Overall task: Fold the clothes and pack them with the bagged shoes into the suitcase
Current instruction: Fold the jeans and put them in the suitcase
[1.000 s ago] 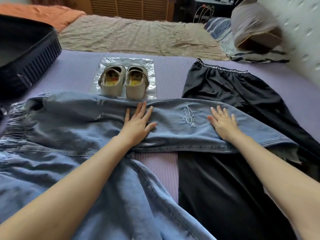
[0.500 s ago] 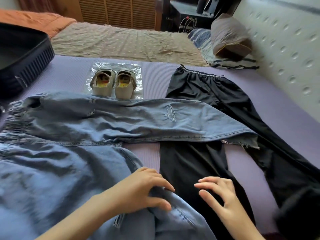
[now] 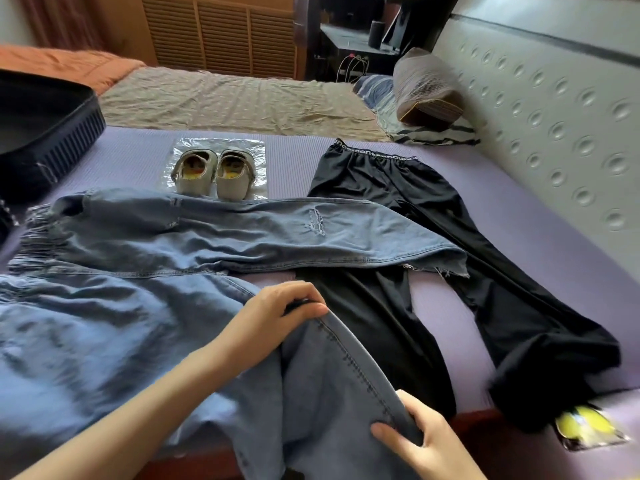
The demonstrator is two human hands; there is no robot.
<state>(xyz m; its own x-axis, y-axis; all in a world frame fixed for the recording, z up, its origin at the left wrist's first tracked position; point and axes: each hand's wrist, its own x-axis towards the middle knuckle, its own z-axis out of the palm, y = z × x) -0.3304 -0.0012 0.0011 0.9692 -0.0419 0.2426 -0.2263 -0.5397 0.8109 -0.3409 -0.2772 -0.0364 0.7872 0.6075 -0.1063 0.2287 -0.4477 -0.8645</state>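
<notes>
Blue jeans lie spread on the purple bed, one leg stretched to the right over black trousers. The jeans' near leg hangs over the bed's front edge. My left hand grips that leg by its seam near the thigh. Lower down, my right hand grips the same seam. A pair of pale shoes stands on a clear plastic bag beyond the jeans. The open dark suitcase sits at the far left.
A padded grey headboard runs along the right. A brown pillow and striped bedding lie at the back right, a beige sheet behind. A yellow packet lies at the bed's front right corner.
Both hands left the far jeans leg, where they pressed flat, and came back toward me. They now hold the near leg's seam, and my view has turned to the right.
</notes>
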